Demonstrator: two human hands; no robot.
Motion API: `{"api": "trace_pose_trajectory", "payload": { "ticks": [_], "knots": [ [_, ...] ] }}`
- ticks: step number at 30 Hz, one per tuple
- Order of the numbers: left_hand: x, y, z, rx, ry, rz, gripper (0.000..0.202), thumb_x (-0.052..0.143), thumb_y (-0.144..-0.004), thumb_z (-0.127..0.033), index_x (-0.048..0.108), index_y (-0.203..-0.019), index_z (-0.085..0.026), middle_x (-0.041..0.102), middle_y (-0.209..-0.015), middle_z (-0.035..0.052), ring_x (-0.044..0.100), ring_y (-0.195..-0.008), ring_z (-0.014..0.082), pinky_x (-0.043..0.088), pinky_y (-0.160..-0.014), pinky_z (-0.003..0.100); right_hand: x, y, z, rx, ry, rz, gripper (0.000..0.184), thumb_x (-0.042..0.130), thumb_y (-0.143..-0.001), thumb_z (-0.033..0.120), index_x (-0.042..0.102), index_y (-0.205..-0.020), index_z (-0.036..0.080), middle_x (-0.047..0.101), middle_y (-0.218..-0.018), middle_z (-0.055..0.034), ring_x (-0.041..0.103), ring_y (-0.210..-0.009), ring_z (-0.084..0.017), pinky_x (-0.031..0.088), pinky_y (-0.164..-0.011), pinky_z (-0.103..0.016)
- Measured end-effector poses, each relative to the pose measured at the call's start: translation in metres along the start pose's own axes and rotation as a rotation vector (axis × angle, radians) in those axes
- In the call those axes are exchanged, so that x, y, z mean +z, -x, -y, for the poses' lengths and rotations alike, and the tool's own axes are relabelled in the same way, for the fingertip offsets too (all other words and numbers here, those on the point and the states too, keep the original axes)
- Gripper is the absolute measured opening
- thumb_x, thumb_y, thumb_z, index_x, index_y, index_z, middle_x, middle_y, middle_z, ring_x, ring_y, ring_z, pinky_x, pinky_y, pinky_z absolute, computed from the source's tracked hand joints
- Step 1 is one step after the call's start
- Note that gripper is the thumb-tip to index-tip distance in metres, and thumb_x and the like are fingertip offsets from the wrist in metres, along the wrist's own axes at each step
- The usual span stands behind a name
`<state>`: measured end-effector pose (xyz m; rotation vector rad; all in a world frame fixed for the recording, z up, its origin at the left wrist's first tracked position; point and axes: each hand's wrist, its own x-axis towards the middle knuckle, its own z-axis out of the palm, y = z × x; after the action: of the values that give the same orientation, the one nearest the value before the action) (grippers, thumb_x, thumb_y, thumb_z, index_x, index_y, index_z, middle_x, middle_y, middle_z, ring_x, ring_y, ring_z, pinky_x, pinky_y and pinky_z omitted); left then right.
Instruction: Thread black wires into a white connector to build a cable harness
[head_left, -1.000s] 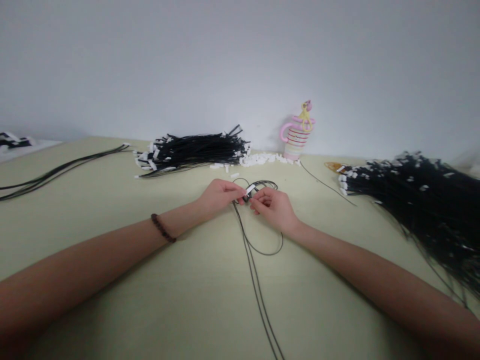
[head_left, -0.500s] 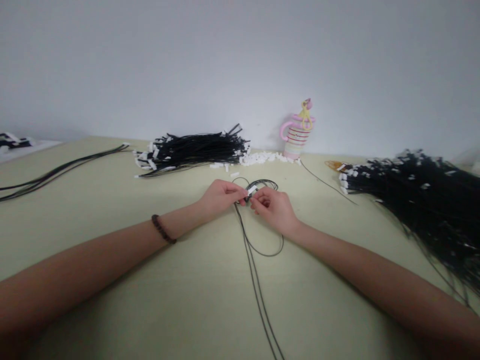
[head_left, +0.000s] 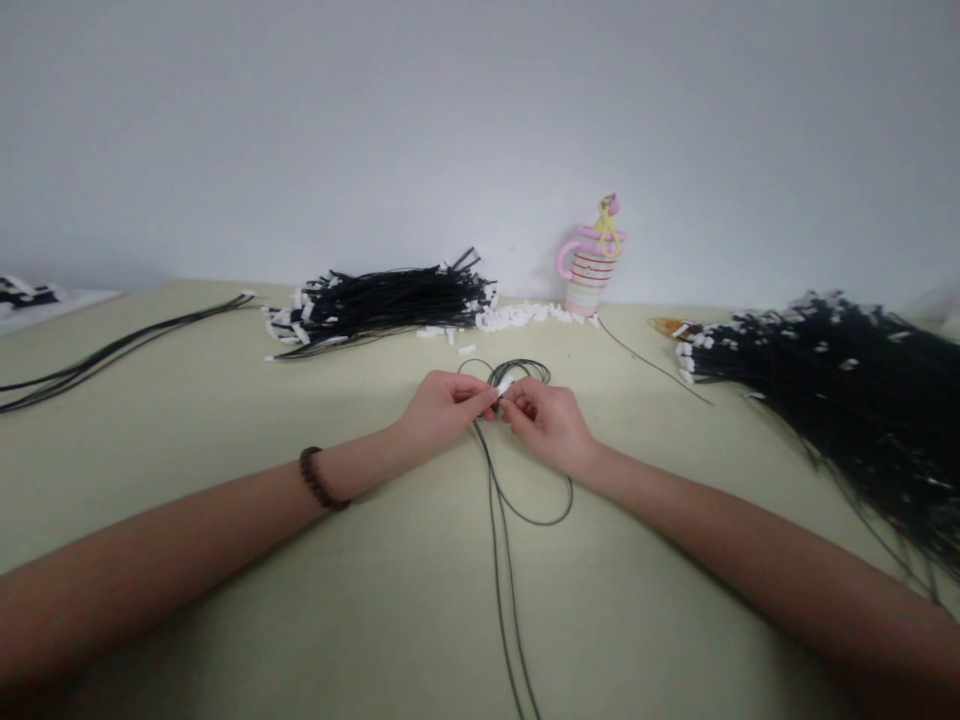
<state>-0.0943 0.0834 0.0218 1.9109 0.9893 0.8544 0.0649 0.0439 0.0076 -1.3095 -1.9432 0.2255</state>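
Close together over the middle of the table, my left hand (head_left: 454, 408) and my right hand (head_left: 547, 418) both pinch with thumb and fingertips. Between the fingertips shows a small white connector (head_left: 505, 384), partly covered by them. My left fingers grip it at one side; my right fingertips close at its other side, where the thin wire ends are hidden. Black wires (head_left: 529, 368) loop in a coil just behind the hands. Two strands run down toward the table's front edge, and one loop curves under my right wrist.
Behind lies a bundle of black wires with white ends (head_left: 390, 300), beside a heap of small white connectors (head_left: 525, 316). A pink striped cup (head_left: 591, 270) stands by the wall. A large wire pile (head_left: 847, 390) covers the right; several loose wires (head_left: 127, 345) lie left.
My left hand has shifted slightly down and right. The white connector now shows less between the fingertips. The hanging wire strands have swung a little left.
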Motion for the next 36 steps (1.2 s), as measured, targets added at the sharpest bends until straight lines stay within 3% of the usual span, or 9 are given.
{"api": "trace_pose_trajectory", "payload": {
  "ticks": [8, 14, 17, 20, 25, 28, 31, 34, 36],
  "knots": [
    [-0.008, -0.013, 0.004, -0.096, 0.224, -0.08, 0.021, 0.058, -0.068, -0.033, 0.065, -0.065, -0.013, 0.062, -0.063, 0.0025, 0.049, -0.057, 0.0094, 0.035, -0.054, 0.021, 0.012, -0.007, -0.012, 0.162, -0.417, 0.008, 0.021, 0.048, -0.079, 0.033, 0.057, -0.084, 0.015, 0.061, -0.069, -0.0029, 0.056, -0.057, -0.011, 0.043, -0.054, -0.021],
    [-0.049, -0.035, -0.011, -0.016, 0.542, -0.194, 0.012, 0.063, -0.064, -0.025, 0.063, -0.066, -0.013, 0.057, -0.061, 0.0016, 0.048, -0.055, 0.007, 0.033, -0.049, 0.019, 0.008, -0.017, -0.022, 0.24, -0.651, 0.144, 0.021, 0.059, -0.069, 0.03, 0.063, -0.079, 0.013, 0.063, -0.075, -0.0037, 0.056, -0.065, -0.01, 0.044, -0.062, -0.022],
    [-0.073, -0.033, -0.028, 0.071, 0.609, -0.052, 0.009, 0.063, -0.063, -0.024, 0.063, -0.064, -0.015, 0.054, -0.057, 0.0005, 0.047, -0.052, 0.0066, 0.036, -0.052, 0.019, 0.0, -0.02, -0.024, 0.278, -0.714, 0.16, 0.017, 0.06, -0.066, 0.024, 0.061, -0.079, 0.013, 0.059, -0.063, 0.0008, 0.049, -0.052, -0.005, 0.037, -0.048, -0.016],
    [-0.086, -0.021, -0.043, 0.077, 0.42, 0.155, 0.018, 0.068, -0.057, -0.031, 0.062, -0.054, -0.014, 0.052, -0.048, 0.0018, 0.047, -0.046, 0.0095, 0.037, -0.049, 0.022, -0.007, -0.021, -0.026, 0.315, -0.799, 0.176, 0.012, 0.057, -0.066, 0.022, 0.057, -0.075, 0.014, 0.049, -0.052, 0.005, 0.042, -0.043, -0.004, 0.03, -0.04, -0.014],
    [-0.081, -0.009, -0.058, -0.044, 0.14, 0.318, 0.009, 0.071, -0.052, -0.023, 0.065, -0.053, -0.015, 0.056, -0.048, 0.0027, 0.053, -0.051, 0.0145, 0.038, -0.048, 0.023, -0.011, -0.023, -0.024, 0.412, -0.942, 0.235, 0.012, 0.052, -0.068, 0.024, 0.047, -0.077, 0.017, 0.057, -0.063, 0.0018, 0.052, -0.049, -0.008, 0.034, -0.043, -0.016],
    [-0.073, -0.013, -0.057, 0.001, 0.107, 0.243, 0.008, 0.068, -0.057, -0.022, 0.065, -0.054, -0.016, 0.058, -0.051, 0.0026, 0.053, -0.054, 0.0134, 0.039, -0.05, 0.023, -0.009, -0.025, -0.02, 0.486, -0.953, 0.104, 0.016, 0.053, -0.067, 0.026, 0.045, -0.077, 0.018, 0.049, -0.054, 0.0046, 0.046, -0.043, -0.007, 0.031, -0.039, -0.017],
    [-0.069, -0.021, -0.051, 0.067, 0.101, 0.055, 0.011, 0.065, -0.061, -0.025, 0.066, -0.056, -0.016, 0.06, -0.055, 0.0032, 0.052, -0.054, 0.0116, 0.039, -0.052, 0.022, -0.011, -0.027, -0.017, 0.497, -0.91, -0.229, 0.019, 0.051, -0.069, 0.032, 0.038, -0.069, 0.019, 0.034, -0.047, 0.0078, 0.036, -0.04, -0.006, 0.027, -0.038, -0.017],
    [-0.069, -0.027, -0.045, 0.058, 0.127, -0.113, 0.014, 0.064, -0.064, -0.027, 0.066, -0.058, -0.014, 0.06, -0.057, 0.0047, 0.05, -0.052, 0.0103, 0.036, -0.049, 0.022, -0.017, -0.026, -0.013, 0.334, -0.749, -0.494, 0.022, 0.051, -0.072, 0.034, 0.036, -0.067, 0.018, 0.034, -0.053, 0.0059, 0.034, -0.046, -0.006, 0.029, -0.042, -0.018],
    [-0.069, -0.029, -0.043, 0.053, 0.133, -0.184, 0.015, 0.063, -0.064, -0.028, 0.067, -0.061, -0.013, 0.06, -0.056, 0.0051, 0.048, -0.051, 0.0098, 0.033, -0.048, 0.022, -0.021, -0.023, -0.006, 0.187, -0.601, -0.544, 0.019, 0.052, -0.072, 0.032, 0.04, -0.069, 0.018, 0.038, -0.059, 0.0039, 0.036, -0.052, -0.006, 0.031, -0.047, -0.018]
  ]
}}
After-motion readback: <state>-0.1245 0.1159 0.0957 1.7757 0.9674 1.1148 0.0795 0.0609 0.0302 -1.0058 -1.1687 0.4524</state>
